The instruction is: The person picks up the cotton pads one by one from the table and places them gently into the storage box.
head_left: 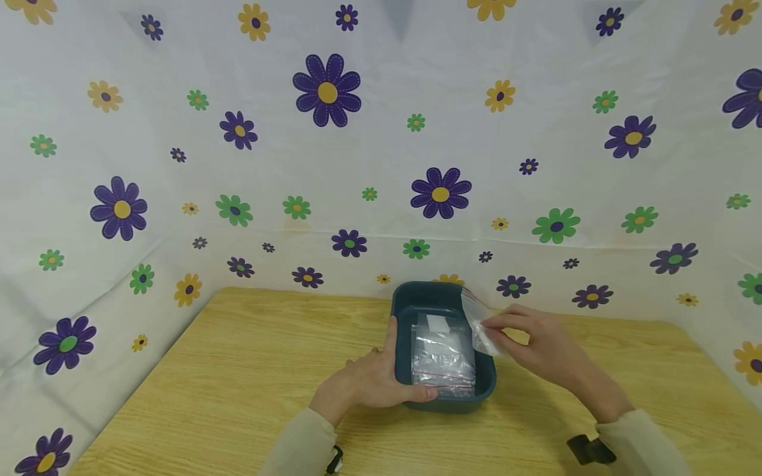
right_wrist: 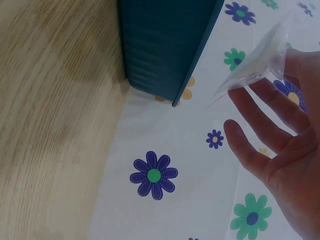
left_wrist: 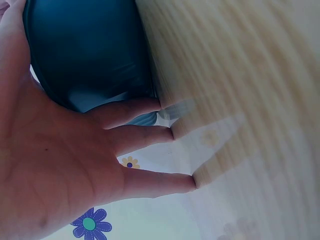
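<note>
A dark teal plastic tub [head_left: 427, 295] stands on the wooden table, with several clear zip bags [head_left: 443, 360] lying flat in it; a small white patch shows on the top one. Against the tub's left side and near corner rests my left hand [head_left: 372, 380], its thumb along the near rim. The left wrist view shows that hand's fingers [left_wrist: 145, 137] straight beside the tub wall [left_wrist: 95, 50]. Over the tub's right edge, my right hand [head_left: 544, 344] pinches a clear zip bag [head_left: 478, 320] between thumb and fingers. The right wrist view shows this bag [right_wrist: 257, 62] raised beside the tub.
Wooden tabletop [head_left: 268, 370] extends to both sides of the tub. A white flower-printed sheet [head_left: 369, 145] hangs close behind the table and at its sides. Dark bands [head_left: 591, 451] sit at the sleeve cuffs.
</note>
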{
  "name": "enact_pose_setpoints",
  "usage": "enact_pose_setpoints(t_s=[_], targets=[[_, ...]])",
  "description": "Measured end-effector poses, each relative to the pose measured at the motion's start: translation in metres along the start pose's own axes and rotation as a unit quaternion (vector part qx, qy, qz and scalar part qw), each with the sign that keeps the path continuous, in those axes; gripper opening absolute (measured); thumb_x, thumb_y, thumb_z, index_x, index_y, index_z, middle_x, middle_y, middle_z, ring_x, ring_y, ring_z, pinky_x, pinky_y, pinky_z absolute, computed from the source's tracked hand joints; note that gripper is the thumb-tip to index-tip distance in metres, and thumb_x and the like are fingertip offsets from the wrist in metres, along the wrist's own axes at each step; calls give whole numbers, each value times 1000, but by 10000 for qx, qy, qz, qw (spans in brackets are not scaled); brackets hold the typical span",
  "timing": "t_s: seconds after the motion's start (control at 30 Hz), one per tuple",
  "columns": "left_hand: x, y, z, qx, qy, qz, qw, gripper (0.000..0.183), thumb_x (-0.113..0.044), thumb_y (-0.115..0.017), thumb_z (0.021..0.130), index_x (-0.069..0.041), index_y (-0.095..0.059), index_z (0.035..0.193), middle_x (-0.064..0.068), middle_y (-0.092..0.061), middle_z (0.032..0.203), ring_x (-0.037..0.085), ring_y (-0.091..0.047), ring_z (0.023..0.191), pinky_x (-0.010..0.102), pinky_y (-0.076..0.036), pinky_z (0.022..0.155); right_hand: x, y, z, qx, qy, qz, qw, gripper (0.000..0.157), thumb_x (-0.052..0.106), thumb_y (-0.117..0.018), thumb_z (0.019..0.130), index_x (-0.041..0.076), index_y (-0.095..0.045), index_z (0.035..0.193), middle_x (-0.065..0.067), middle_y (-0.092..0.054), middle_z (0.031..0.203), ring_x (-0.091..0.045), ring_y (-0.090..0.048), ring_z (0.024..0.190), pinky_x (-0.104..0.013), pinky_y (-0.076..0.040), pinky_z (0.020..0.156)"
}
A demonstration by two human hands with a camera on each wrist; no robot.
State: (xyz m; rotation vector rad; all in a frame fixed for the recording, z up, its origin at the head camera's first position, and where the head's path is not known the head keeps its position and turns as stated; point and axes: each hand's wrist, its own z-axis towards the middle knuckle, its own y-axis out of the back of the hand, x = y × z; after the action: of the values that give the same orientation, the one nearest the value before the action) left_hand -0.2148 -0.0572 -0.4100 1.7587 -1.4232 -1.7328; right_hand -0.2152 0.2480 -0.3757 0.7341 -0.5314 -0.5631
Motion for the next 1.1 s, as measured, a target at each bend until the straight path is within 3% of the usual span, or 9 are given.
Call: enact_pose_setpoints(t_s=[0.37,0.7,0.9,1.1], targets=[[0,-1,1,46,12,-2,10000,138,-83,-67,74,-21,17,163,22,-44,159,40,-52,140,65,-43,111,8,-15,13,280,53,-84,9996,25,-2,-82,81,12,-81,102,3,-73,93,-2,-56,76,-17,-51,62],[-2,-1,-1,30,37,58,10000,138,-85,-66,73,-22,17,164,24,-46,157,40,-52,139,66,-42,110,9,-31,19,632,34,-301,9975,18,5,-82,84,12,-81,100,4,-71,88,-2,-53,71,-18,-50,60],[-4,-1,-3,59,20,-15,10000,138,-83,-68,75,-22,19,163,26,-44,157,41,-52,139,66,-42,110,12,-40,21,630,264,-483,9965,16,5,-82,84,13,-80,97,4,-71,87,-1,-52,69,-18,-48,59],[-3,-1,-1,63,-3,-44,10000,138,-84,-67,74,-21,18,163,26,-44,157,41,-52,139,68,-41,110,14,-47,24,702,218,-591,9955,19,9,-82,85,12,-79,104,4,-69,87,0,-51,67,-18,-48,58]])
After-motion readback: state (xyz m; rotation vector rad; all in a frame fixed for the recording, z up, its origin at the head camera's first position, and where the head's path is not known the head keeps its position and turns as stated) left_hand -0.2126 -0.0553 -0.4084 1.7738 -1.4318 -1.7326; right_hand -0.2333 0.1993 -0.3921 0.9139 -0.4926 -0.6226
